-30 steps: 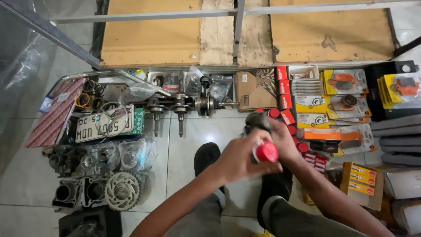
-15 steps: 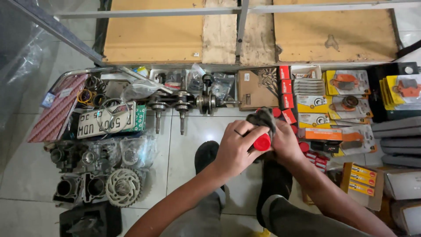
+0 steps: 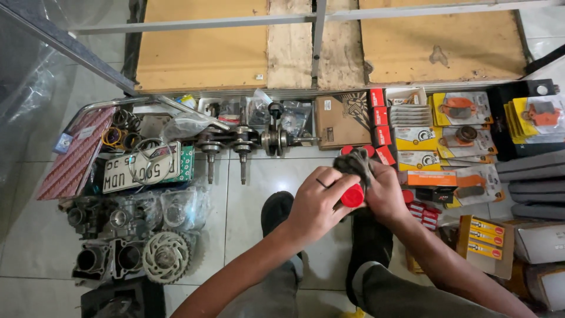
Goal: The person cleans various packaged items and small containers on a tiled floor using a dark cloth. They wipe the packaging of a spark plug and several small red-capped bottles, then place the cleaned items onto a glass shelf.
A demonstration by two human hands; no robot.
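Tiled floor covered with motorcycle parts, wooden boards at the top behind a metal bar. Person stands looking down, both forearms reaching in from the bottom, hands meeting above the shoes. Left hand curls over a red-ended part, fingers closed around it, a ring on one finger. Right hand grips a dark rag bunched on top of the same part, fingers wrapped tight. The part sits between the two hands, held in the air over the floor, just below the row of red boxes.

Left side: number plate lying flat, a wire ring on it; cylinder blocks and a sprocket below it, touching. Bagged parts sit just beside them. Crankshafts lie in a row mid-frame, next to a brown carton. Right side: yellow brake pad packs stacked overlapping, small yellow boxes near the right forearm. Contents of the closed boxes can't be told.
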